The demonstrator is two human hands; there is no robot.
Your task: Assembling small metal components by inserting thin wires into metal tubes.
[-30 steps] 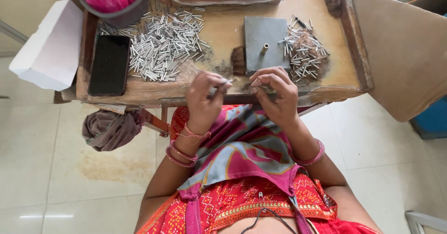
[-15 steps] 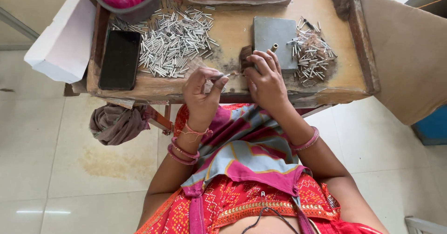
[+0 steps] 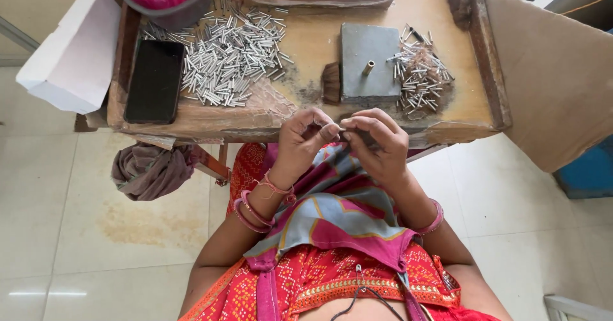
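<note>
My left hand (image 3: 305, 137) and my right hand (image 3: 378, 141) meet fingertip to fingertip just in front of the wooden table's near edge (image 3: 255, 124). The left fingers pinch a small metal tube, mostly hidden by the fingers. My right fingers pinch a small dark tuft of fibre (image 3: 355, 136) against it. A large pile of short silver tubes (image 3: 230, 53) lies on the table to the left. On the right, a grey metal block (image 3: 367, 72) carries a brass peg (image 3: 368, 67), with a brown tuft (image 3: 331, 82) beside it.
A smaller heap of tubes (image 3: 421, 72) lies right of the block. A black phone (image 3: 153, 80), a white box (image 3: 73, 50) and a grey bowl (image 3: 182, 11) holding pink material sit at the left. A cloth (image 3: 150, 171) hangs under the table. A cardboard panel (image 3: 549, 72) stands at the right.
My right hand has pulled back from the block area to meet the left hand at the table edge. Both hands have closed together. The camera view has shifted slightly.
</note>
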